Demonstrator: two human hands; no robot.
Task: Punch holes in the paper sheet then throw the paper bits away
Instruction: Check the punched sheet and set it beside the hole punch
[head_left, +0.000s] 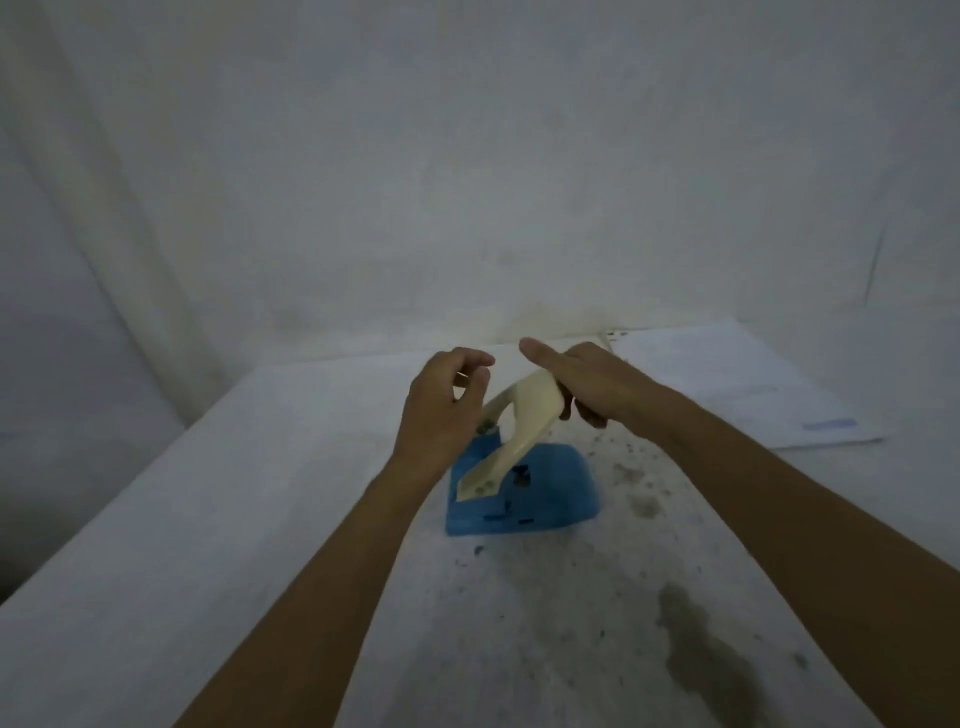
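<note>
Mid-table, right hand (582, 384) gripping hole punch (519, 467), paper sheet (737, 384) far-right edge

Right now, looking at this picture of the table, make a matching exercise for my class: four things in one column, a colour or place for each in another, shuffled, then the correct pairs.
Column one:
1. hole punch base
2. punch lever
3. paper sheet
4. dark stain

Column two:
A. cream, gripped by the right hand
B. far right of the table
C. blue, standing on the table
D. near right, on the cloth

Pairs: 1-C, 2-A, 3-B, 4-D
</note>
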